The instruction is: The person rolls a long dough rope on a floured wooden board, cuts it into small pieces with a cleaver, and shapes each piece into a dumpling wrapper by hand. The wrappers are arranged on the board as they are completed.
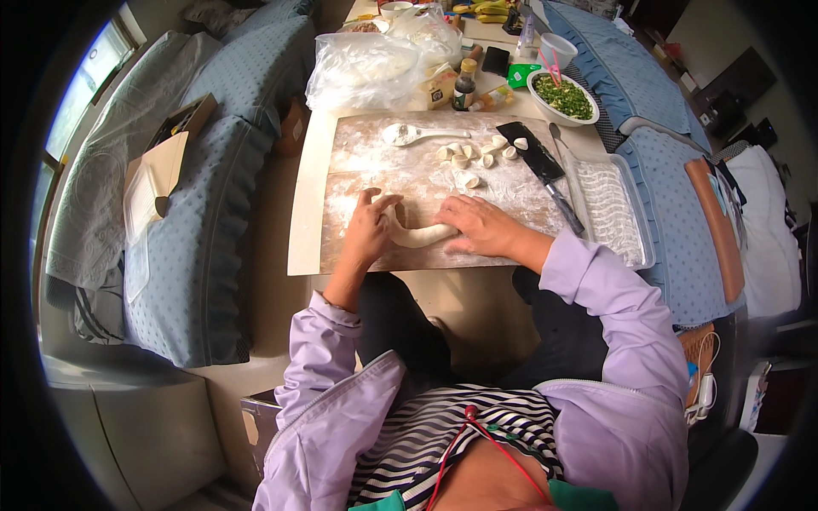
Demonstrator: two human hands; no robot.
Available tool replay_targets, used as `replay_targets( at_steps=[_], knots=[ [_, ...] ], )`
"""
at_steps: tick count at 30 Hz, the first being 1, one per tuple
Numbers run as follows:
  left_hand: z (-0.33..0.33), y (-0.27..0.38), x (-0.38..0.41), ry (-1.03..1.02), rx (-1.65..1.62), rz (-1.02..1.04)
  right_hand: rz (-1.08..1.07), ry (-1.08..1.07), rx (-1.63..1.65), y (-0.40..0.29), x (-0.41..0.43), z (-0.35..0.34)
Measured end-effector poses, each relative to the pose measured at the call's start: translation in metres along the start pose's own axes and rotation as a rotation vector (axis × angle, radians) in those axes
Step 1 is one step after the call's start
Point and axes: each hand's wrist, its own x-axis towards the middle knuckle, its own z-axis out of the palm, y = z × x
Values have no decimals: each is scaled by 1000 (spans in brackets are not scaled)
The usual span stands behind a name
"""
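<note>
A curved rope of pale dough (418, 237) lies near the front edge of a floured wooden board (358, 156). My left hand (372, 223) grips its left end, which bends upward by the thumb and fingers. Over the right end rests my right hand (476, 225), fingers curled on the dough and slightly blurred. Beyond the hands sit several small cut dough pieces (460, 161), with a bit more dough (471, 181) closer to me. To their right lies a cleaver (533, 153) with a black blade, its handle pointing towards me. A white spoon (402, 134) holding flour is at the back left.
A floured plastic tray (610, 211) flanks the board on the right. Behind stand a bowl of chopped green filling (562, 99), a dark sauce bottle (464, 86), a phone (496, 61) and a plastic bag (364, 70). Blue-covered sofas (211, 172) line both sides.
</note>
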Motion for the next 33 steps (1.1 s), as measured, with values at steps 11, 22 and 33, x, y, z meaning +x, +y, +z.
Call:
replay_targets(
  at_steps=[11,22,33],
  knots=[
    [-1,20,-7,-23,411,207,414,-43,-64,30,-36,-34],
    [36,36,-10,193,313,318,609,-56,92,42,-9,-54],
    [54,45,-10,143,157,332,607,188,416,73,42,1]
  ],
)
